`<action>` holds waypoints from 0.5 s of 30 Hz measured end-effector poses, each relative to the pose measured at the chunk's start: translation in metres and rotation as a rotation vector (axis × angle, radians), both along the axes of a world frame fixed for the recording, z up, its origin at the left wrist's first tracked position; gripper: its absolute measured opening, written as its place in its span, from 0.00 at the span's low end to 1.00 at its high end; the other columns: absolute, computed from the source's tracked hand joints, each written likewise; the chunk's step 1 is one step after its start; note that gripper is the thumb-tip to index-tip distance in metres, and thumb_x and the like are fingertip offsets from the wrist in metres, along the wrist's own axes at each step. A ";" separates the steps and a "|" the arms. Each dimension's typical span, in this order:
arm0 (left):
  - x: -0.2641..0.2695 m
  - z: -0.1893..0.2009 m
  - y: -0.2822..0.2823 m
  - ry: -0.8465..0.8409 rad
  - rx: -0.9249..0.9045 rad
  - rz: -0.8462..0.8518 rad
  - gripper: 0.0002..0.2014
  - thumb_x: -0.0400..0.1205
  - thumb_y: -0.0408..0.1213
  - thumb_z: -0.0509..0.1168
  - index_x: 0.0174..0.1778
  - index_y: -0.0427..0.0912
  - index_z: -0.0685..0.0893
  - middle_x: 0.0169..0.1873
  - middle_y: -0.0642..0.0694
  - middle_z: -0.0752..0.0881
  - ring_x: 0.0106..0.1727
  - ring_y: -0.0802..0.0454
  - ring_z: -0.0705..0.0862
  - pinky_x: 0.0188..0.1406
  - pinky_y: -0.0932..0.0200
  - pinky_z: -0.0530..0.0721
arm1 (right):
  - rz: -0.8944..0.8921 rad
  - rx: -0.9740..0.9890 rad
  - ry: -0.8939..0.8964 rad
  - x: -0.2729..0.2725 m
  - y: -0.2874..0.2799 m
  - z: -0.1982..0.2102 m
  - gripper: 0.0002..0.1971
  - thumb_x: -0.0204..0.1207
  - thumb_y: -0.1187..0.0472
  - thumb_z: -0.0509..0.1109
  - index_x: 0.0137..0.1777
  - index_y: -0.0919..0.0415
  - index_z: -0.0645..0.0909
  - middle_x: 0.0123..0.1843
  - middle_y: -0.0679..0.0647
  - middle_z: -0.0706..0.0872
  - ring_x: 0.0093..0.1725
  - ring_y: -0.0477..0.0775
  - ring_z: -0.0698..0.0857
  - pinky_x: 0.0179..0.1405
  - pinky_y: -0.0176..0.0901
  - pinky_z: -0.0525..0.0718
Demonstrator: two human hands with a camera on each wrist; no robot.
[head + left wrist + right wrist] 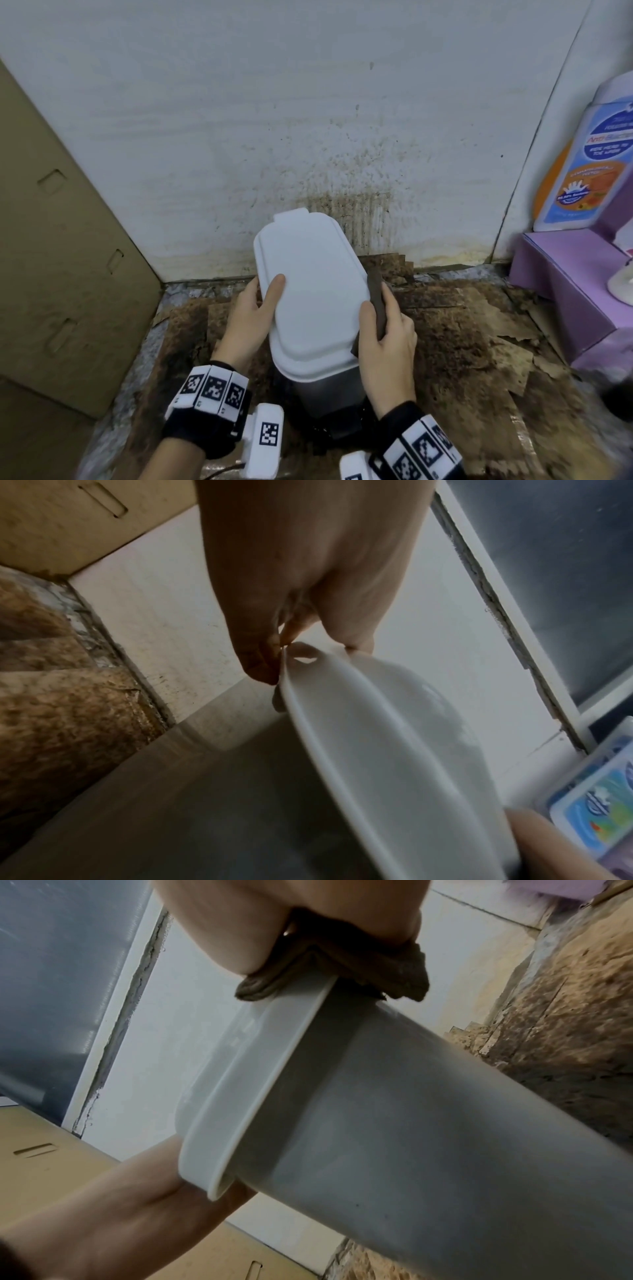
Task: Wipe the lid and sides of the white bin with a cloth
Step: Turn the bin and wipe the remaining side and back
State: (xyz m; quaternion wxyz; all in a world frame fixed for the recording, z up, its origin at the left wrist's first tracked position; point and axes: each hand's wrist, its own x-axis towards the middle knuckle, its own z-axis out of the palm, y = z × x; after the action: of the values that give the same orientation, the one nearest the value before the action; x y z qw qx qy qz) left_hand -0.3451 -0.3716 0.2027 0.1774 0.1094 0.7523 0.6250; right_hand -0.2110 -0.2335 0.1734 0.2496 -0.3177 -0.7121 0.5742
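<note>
A white bin (329, 394) with a shut white lid (315, 291) stands on the floor by the wall. My left hand (253, 308) grips the lid's left edge, thumb on top and fingers under the rim; the left wrist view shows the fingers (260, 664) at the lid edge (342, 723). My right hand (387, 335) holds a folded dark brown cloth (376, 301) pressed against the lid's right edge. In the right wrist view the cloth (342, 966) wraps over the rim where lid (246, 1083) meets bin body (428, 1137).
A stained white wall (308, 120) rises right behind the bin. Torn, dirty cardboard (462, 342) covers the floor. A brown cardboard box (51, 257) stands on the left. On the right sit a purple box (575, 301) and a blue-labelled bottle (589, 164).
</note>
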 end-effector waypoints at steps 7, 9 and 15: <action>0.028 -0.006 -0.003 -0.001 0.021 0.038 0.20 0.82 0.58 0.68 0.67 0.57 0.81 0.59 0.58 0.91 0.57 0.61 0.91 0.60 0.53 0.89 | 0.196 -0.019 0.012 -0.012 0.033 0.008 0.21 0.88 0.42 0.59 0.80 0.27 0.66 0.64 0.45 0.78 0.69 0.51 0.77 0.67 0.50 0.78; 0.034 -0.007 -0.004 -0.010 0.031 0.041 0.23 0.82 0.58 0.68 0.72 0.56 0.79 0.61 0.58 0.90 0.59 0.61 0.90 0.62 0.51 0.89 | 0.305 -0.045 0.008 -0.017 0.045 0.021 0.23 0.89 0.46 0.59 0.83 0.34 0.67 0.67 0.48 0.81 0.62 0.46 0.82 0.61 0.53 0.83; 0.037 -0.004 -0.005 -0.012 0.039 0.030 0.25 0.83 0.56 0.67 0.75 0.56 0.76 0.65 0.58 0.88 0.62 0.60 0.89 0.66 0.49 0.88 | 0.532 -0.057 -0.074 -0.039 0.075 0.033 0.25 0.88 0.40 0.59 0.84 0.31 0.64 0.64 0.22 0.79 0.53 0.18 0.80 0.53 0.30 0.77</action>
State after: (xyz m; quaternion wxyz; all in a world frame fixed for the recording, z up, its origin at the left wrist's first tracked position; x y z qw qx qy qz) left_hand -0.3082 -0.3769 0.1987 0.1705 0.0979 0.7403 0.6429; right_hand -0.2502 -0.1585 0.2064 0.0549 -0.1472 -0.7626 0.6275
